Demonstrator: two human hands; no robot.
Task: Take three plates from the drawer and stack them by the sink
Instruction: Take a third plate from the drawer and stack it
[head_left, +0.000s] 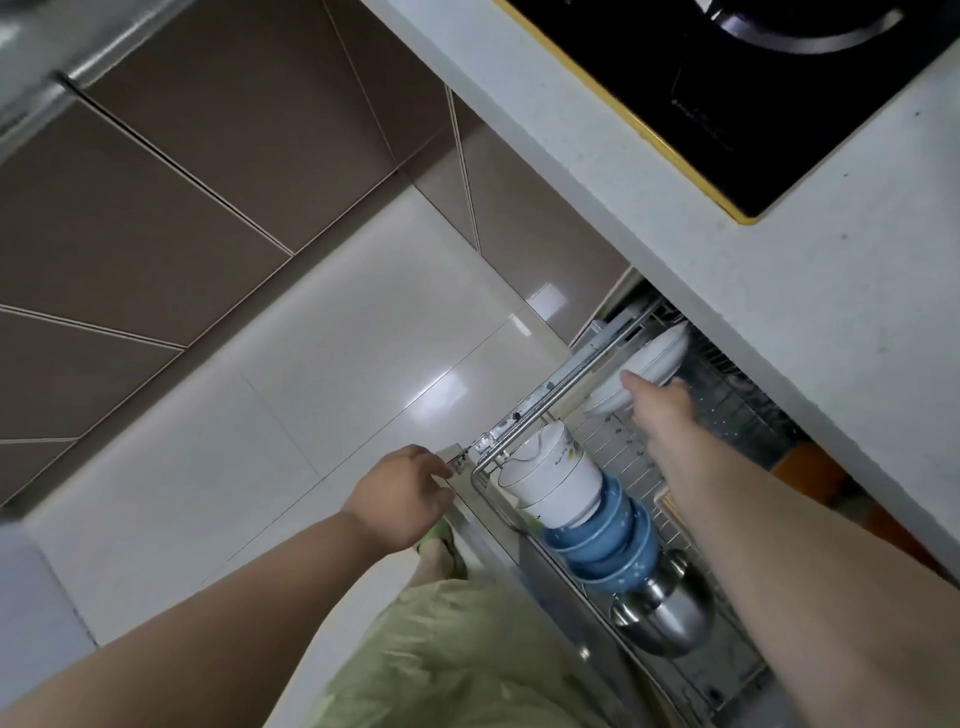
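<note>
Head view down into an open wire drawer (524, 422) under the counter (810, 332): right hand (660, 402) gripping white plates (655, 358) at the rack's far end, left hand (402, 499) loosely curled on the drawer front's corner, stacked bowls (597, 525) between.

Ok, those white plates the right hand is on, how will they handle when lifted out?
The plates look like glazed ceramic, so probably stiff, smooth and breakable. They stand on edge in the wire rack, so they may knock together. The right hand covers their edge, so I cannot tell how many it holds.
</note>
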